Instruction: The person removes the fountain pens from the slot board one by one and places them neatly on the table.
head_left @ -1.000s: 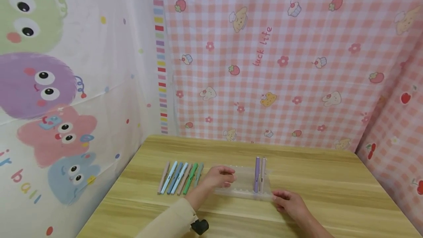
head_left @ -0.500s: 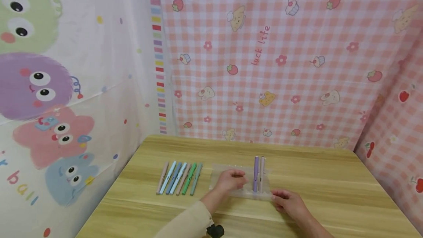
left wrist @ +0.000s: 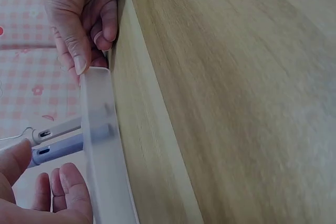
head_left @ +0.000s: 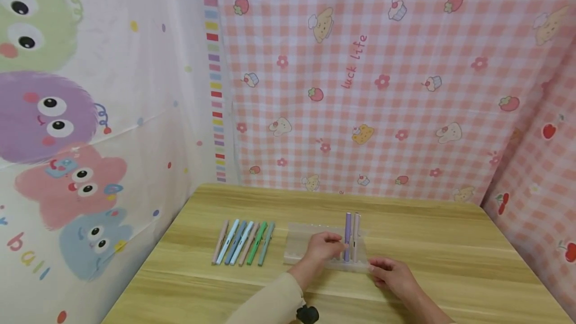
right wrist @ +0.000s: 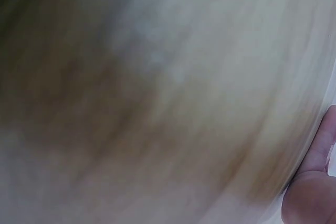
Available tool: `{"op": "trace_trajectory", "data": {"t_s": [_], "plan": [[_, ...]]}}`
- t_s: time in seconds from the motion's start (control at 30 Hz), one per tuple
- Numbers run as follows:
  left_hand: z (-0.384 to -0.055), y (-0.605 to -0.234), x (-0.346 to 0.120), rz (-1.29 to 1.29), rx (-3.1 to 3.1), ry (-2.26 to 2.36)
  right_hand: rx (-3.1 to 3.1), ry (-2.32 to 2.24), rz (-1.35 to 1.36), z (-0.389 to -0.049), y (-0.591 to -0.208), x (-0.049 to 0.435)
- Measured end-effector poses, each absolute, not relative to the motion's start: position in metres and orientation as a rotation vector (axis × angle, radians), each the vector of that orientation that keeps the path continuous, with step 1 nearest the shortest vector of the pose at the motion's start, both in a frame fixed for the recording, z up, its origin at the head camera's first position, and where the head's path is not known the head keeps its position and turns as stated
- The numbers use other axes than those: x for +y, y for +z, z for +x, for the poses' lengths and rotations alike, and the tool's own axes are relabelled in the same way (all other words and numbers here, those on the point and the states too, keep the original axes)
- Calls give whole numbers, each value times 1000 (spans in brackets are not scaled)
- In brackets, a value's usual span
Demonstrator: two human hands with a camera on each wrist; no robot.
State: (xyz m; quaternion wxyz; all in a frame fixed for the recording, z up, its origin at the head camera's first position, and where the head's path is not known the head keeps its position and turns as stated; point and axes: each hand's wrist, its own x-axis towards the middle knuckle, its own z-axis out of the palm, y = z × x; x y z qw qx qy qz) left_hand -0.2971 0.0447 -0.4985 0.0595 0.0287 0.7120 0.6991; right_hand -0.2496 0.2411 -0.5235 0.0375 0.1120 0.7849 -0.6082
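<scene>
While the right hand (head_left: 390,273) steadies the near right corner of the clear slotted pen tray (head_left: 300,244), fingers curled on its edge, the left hand (head_left: 325,247) seems to be seating a pen beside the purple pen (head_left: 347,237); judging by the six pens (head_left: 243,242) lying left, fetching one comes next.

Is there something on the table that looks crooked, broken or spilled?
Nothing stands out. Six pens lie in a neat row on the table, and two pens sit side by side in the clear tray. Nothing looks spilled or broken.
</scene>
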Motion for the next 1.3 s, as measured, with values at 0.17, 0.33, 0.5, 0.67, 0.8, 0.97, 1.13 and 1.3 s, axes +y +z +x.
{"op": "trace_trajectory", "data": {"t_s": [0.17,0.33,0.5,0.67,0.8,0.97,1.13,1.3], "plan": [[-296,-498,49,79,2179,2130,2410,-1865,332,-250,-523,240],[-297,-497,48,59,2193,2095,2417,-1868,330,-250,-523,239],[-299,-499,50,40,2202,2096,2420,-1872,333,-249,-523,238],[-300,-501,53,36,2239,2090,2421,-1876,338,-247,-522,238],[-299,-501,56,21,2283,2072,2417,-1877,341,-247,-522,238],[-299,-500,58,-2,2296,2060,2415,-1874,332,-248,-524,239],[-297,-499,59,4,2283,2061,2420,-1864,340,-248,-524,239],[-297,-499,59,-3,2261,2074,2415,-1855,347,-249,-524,239]]}}
